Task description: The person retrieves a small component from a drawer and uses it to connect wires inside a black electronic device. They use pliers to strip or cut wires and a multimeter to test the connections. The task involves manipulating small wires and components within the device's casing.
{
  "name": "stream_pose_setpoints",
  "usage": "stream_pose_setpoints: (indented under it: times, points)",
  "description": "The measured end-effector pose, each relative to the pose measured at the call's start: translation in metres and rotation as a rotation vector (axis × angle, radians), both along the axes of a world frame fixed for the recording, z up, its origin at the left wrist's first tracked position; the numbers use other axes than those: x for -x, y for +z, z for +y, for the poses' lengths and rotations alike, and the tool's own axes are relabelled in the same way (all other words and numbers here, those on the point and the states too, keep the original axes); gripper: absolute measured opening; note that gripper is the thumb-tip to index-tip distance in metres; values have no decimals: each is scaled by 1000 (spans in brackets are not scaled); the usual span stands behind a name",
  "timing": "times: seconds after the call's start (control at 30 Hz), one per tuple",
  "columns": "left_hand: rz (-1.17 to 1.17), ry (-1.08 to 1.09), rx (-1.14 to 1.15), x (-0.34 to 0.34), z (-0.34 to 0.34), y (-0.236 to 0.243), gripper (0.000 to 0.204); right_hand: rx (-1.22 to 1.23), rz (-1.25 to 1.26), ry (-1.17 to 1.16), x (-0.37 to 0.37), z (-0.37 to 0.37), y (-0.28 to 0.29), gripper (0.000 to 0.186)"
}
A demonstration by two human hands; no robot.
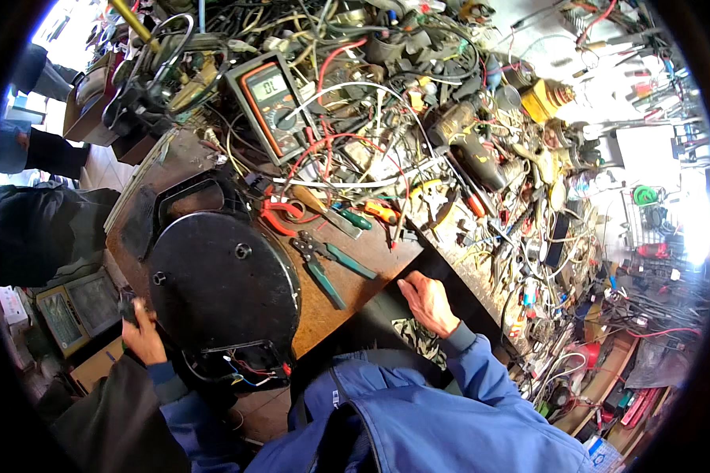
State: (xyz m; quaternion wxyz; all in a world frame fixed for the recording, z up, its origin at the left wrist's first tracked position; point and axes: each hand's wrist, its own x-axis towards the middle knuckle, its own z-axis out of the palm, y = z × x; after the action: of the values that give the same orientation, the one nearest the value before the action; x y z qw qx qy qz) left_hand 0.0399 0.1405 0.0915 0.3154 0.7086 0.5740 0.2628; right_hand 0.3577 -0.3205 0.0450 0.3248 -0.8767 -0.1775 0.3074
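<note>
A black round appliance housing (221,276) with a handle-like frame lies on the brown worktable (323,315). Thin coloured wires (248,370) show in an opening at its near end. Left of the housing, my left hand (143,337) is closed around a small dark thing (126,305) that I cannot make out. My right hand (430,303) is curled closed near the table's front edge, with no object visible in it. Between the hands lie wire strippers (323,264) with green handles and red-handled pliers (280,215).
A multimeter (270,106) leans among tangled cables behind the housing. A wooden-handled scraper (323,209), a green screwdriver (353,219) and a power drill (475,146) lie beyond the strippers. Parts heap up at the right. Another person's dark clothing (43,232) shows at the left.
</note>
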Motion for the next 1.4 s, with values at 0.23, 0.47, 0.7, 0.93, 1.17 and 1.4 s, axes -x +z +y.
stream_pose_setpoints:
  times: [0.23, 0.47, 0.7, 0.93, 1.17, 1.4]
  points:
    - [85, 37, -30, 43, -97, 57, 26, 17, -339, -144, -44, 22, -28, 27]
    - [133, -24, -102, 83, -166, 59, 25, 142, -475, -218, -80, 67, -48, 36]
    - [152, 112, 13, 83, -214, 52, 19, -346, -72, -502, -90, 86, -25, 26]
    - [239, 74, 45, 66, -238, 76, 14, -416, 99, -584, -100, 127, -46, 25]
    - [294, 111, -58, 78, -254, 100, 11, -525, -65, -630, -102, 134, -28, 23]
    - [154, 151, -8, 79, -254, 101, 8, -898, 146, -345, -88, 127, 61, 12]
